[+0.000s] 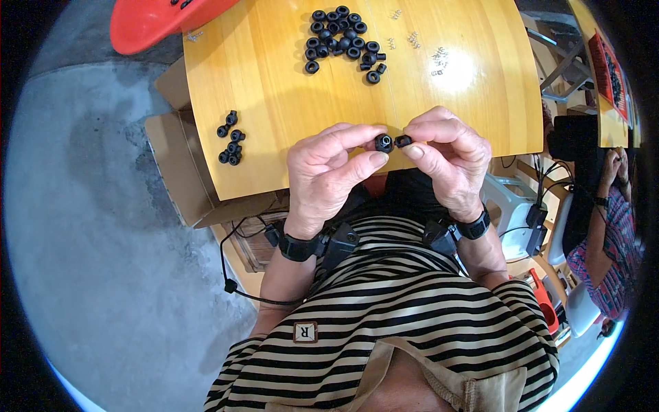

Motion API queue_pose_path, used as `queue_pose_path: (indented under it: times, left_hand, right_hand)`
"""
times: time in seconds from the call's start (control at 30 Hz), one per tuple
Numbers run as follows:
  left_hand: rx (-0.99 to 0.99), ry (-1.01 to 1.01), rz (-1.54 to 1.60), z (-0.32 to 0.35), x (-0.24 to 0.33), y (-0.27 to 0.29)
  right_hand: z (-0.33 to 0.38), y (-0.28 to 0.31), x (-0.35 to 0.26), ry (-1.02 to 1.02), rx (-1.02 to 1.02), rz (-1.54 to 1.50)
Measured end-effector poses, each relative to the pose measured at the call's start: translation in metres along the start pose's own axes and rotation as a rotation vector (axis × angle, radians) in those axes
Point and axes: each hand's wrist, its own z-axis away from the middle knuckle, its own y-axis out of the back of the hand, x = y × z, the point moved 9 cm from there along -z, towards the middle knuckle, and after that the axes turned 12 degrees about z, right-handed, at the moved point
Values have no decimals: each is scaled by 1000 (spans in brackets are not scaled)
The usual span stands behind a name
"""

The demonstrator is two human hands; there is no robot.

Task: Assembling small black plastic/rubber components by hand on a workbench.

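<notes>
Between the thumb and index finger of my left hand (pixel 333 168) is a round black cord-lock body (pixel 383 143), with a small silvery coil showing at its opening. My right hand (pixel 449 154) pinches a smaller black cord-lock plunger (pixel 403 141). The two parts are very close together, above the near edge of the yellow wooden table (pixel 274 103); whether they touch I cannot tell. Farther back lies a cluster of loose black cord-lock parts (pixel 333 42). A smaller group of black cord locks (pixel 234 147) rests by the table's left edge.
Tiny metal springs (pixel 439 60) lie in small heaps at the back right. A red basin (pixel 147 27) stands at the far left, and a cardboard box (pixel 180 161) is below the table's left side. At right sits another person (pixel 604 240) beside a second table. Cables hang from my wristbands.
</notes>
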Motion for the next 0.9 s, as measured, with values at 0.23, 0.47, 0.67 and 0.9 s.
queue_pose_path:
  times: [0.23,0.47,0.67,0.9]
  left_hand:
    - [-16,-13,-68,1,2,-1]
    - [-35,-43,-121,-1,4,-2]
    - [-45,-84,-224,-2,8,-3]
    - [-73,-100,-402,1,12,-4]
  right_hand:
    - [0,-2,-1,-3,-7,5]
    - [-1,-3,-2,6,-12,36]
    - [-1,-3,-3,29,-17,96]
    - [-2,-4,-4,67,-36,165]
